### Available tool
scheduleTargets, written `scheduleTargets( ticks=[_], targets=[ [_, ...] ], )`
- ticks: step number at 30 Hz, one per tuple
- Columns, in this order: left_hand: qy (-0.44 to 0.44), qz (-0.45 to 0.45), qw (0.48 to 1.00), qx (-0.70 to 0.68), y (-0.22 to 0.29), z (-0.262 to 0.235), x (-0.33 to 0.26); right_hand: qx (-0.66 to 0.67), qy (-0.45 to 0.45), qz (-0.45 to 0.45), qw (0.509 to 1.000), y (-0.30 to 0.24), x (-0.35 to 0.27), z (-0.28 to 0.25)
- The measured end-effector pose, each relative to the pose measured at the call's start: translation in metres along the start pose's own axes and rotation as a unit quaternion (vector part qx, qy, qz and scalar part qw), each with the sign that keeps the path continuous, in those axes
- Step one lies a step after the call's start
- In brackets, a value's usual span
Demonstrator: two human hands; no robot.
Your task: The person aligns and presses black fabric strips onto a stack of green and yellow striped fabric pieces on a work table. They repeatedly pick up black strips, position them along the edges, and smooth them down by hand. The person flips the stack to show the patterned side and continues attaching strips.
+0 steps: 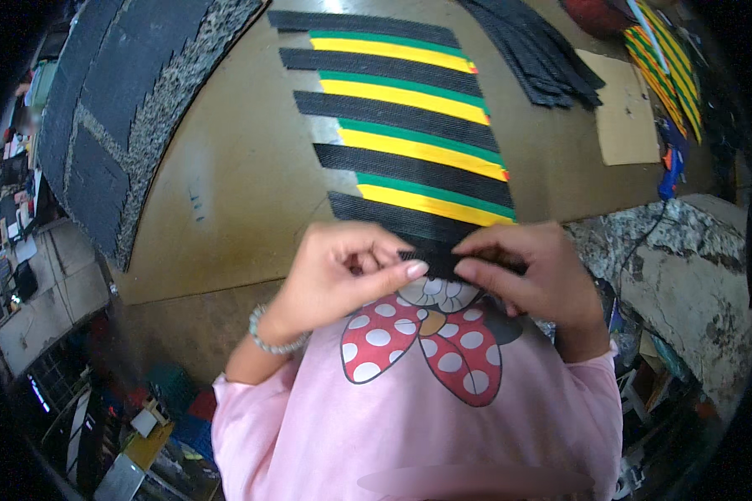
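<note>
a: both hands pinch the same thing. the left hand (340, 271) and the right hand (522, 271) each close thumb and forefinger on the near edge of a black strip (430, 257), held up close to the chest over the table (226, 184) edge.

b: so the grip is narrow, fingertips only?

a: yes, tips nearly meeting in the middle, the other fingers curled under. for a strip this thin i'd judge that right: it lets the edge be felt and kept straight.

b: where does it sit against the rest?

a: it's the nearest of the row. beyond it lie more black strips, each lapped with a yellow band (430, 204) edged in green (430, 188), stepping away up the table.

b: what makes the step go well, you think?

a: keep the pinch even on both sides so the strip doesn't skew, and keep it parallel to the band just beyond. pulling harder with one hand would probably twist it.

b: anything near that could snag?

a: not close. a pile of spare strips (535, 50) lies well apart at the far right, and a dark mat (117, 108) on the left.
</note>
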State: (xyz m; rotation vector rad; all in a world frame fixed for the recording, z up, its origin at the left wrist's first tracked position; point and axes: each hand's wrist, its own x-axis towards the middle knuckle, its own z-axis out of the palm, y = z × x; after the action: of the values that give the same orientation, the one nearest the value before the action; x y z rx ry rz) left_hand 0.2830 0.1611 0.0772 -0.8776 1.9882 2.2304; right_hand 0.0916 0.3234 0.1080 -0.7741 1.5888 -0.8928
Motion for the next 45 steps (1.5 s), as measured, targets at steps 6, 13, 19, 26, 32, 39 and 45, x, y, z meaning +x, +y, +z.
scheduleTargets(
  ticks=[6, 13, 19, 26, 32, 39, 45],
  targets=[
    [0.175, 0.092, 0.975, 0.099, -0.021, -0.001, -0.001, -0.054, 0.005, -0.010, 0.998, 0.008, 0.036, 0.016],
    [0.327, 0.184, 0.796, 0.475, -0.049, -0.022, 0.022, -0.036, 0.033, 0.010, 0.999, 0.014, 0.082, 0.019],
    [0.322, 0.169, 0.806, 0.468, -0.054, -0.022, 0.022, -0.055, 0.043, 0.035, 0.997, 0.018, 0.087, 0.021],
    [0.317, 0.165, 0.824, 0.440, -0.048, -0.022, 0.022, -0.051, 0.036, 0.010, 0.998, 0.020, 0.088, 0.019],
    [0.320, 0.171, 0.821, 0.440, -0.043, -0.016, 0.031, -0.089, 0.065, -0.067, 0.992, 0.027, 0.090, 0.021],
    [0.333, 0.148, 0.816, 0.448, -0.044, -0.012, 0.035, -0.091, 0.073, -0.072, 0.991, 0.031, 0.090, 0.023],
    [0.338, 0.134, 0.821, 0.441, -0.044, -0.010, 0.036, -0.086, 0.084, -0.074, 0.990, 0.030, 0.088, 0.025]
  ],
)
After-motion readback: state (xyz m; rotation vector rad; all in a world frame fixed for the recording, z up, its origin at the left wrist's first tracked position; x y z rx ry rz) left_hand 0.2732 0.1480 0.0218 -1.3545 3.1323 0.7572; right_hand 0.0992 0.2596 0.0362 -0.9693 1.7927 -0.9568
